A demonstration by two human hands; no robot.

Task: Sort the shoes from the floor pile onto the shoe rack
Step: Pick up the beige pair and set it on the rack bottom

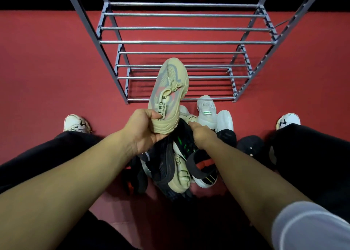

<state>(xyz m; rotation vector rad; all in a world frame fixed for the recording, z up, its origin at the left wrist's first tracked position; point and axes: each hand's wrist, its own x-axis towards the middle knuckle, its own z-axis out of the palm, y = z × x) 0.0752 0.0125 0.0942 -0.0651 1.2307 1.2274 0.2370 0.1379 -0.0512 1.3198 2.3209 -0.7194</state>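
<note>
One metal shoe rack stands on the red floor, with no shoes on its bars. Two hands are in view, and one beige sneaker is lifted above the floor pile. The tangled pile seems to hold roughly seven more shoes, among them two white sneakers.

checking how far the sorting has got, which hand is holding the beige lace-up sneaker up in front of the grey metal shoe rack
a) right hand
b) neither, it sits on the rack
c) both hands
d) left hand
d: the left hand grips the heel of the beige lace-up sneaker, lifted before the grey metal shoe rack, while the right hand reaches into the floor pile.
</note>
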